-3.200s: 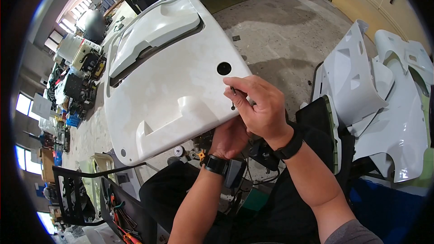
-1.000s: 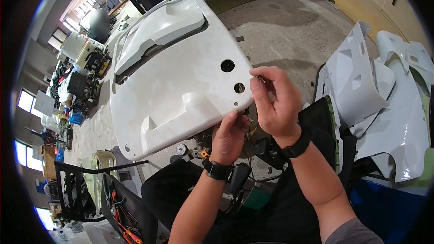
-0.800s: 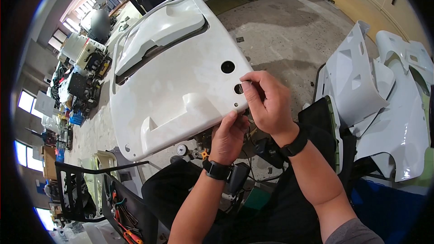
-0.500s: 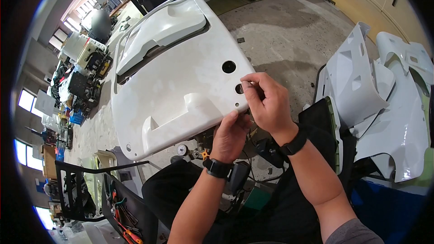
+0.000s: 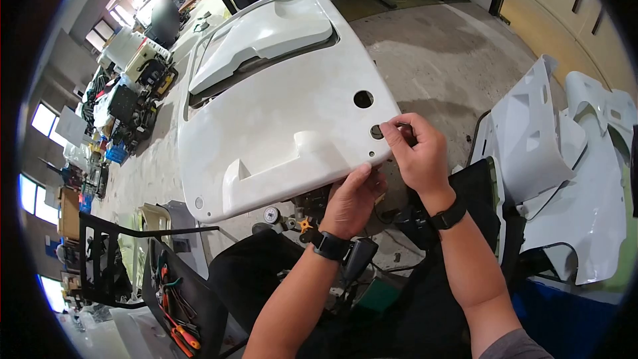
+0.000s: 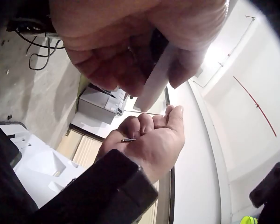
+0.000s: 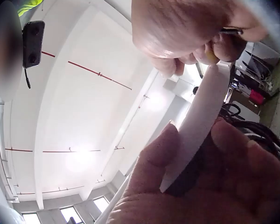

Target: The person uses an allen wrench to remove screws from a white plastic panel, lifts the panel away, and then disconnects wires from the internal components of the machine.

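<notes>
A large white moulded panel (image 5: 272, 113) lies tilted in front of me. My left hand (image 5: 351, 203) grips its near right edge, thumb on top and fingers underneath, as the left wrist view also shows. Close by, my right hand (image 5: 425, 153) has thumb and forefinger together at the lower round hole (image 5: 377, 131). From its curled fingers pokes a thin metal rod (image 6: 129, 140), mostly hidden in the hand; in the right wrist view the rod (image 7: 231, 31) looks dark. Toward the panel's corner from that hole is a small screw hole (image 5: 371, 154). A larger round hole (image 5: 363, 99) lies farther up.
White shell parts (image 5: 578, 186) stand on the right. At lower left is a dark holder (image 5: 189, 292) with several hand tools, beside a black frame (image 5: 100, 266). A pressure gauge (image 5: 271, 215) and orange knob (image 5: 306, 225) show below the panel. Concrete floor (image 5: 458, 60) lies beyond.
Earlier, my right hand held a dark rod above the small screw hole; it moved off, then to the lower round hole. My left hand came from beneath to grip the edge. The view shifted slightly.
</notes>
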`<state>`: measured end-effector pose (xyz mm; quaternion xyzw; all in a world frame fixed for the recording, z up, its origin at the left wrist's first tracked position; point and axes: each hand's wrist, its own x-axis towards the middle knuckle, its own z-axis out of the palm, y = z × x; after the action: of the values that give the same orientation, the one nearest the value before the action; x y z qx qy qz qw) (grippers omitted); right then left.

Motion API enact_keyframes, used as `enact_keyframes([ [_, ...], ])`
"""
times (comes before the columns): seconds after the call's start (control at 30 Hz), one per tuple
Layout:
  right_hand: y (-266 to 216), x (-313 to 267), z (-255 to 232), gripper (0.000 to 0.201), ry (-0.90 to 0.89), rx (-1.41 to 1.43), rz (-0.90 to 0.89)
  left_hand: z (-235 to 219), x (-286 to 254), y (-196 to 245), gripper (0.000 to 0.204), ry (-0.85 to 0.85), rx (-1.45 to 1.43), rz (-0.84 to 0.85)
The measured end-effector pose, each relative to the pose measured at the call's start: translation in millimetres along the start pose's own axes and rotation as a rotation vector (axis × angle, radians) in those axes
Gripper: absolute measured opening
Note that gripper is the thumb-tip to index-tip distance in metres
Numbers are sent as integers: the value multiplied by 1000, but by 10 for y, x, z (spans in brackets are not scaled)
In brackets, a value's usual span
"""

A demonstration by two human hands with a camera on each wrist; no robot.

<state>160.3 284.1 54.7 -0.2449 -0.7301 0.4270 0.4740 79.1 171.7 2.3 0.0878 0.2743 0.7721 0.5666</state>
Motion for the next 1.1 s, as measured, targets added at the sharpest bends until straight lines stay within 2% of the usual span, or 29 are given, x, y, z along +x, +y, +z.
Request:
enact_keyframes([
  [0.33, -150, -10, -55, 13, -165, -147, -137, 12, 26, 1, 29, -19, 13, -17],
  [0.43, -126, -10, -57, 12, -162, -112, -160, 24, 37, -5, 29, -29, 28, -20],
  [1.1, -67, 6, -140, 10, -324, -187, -181, 51, 115, -74, 31, -126, -63, 3],
])
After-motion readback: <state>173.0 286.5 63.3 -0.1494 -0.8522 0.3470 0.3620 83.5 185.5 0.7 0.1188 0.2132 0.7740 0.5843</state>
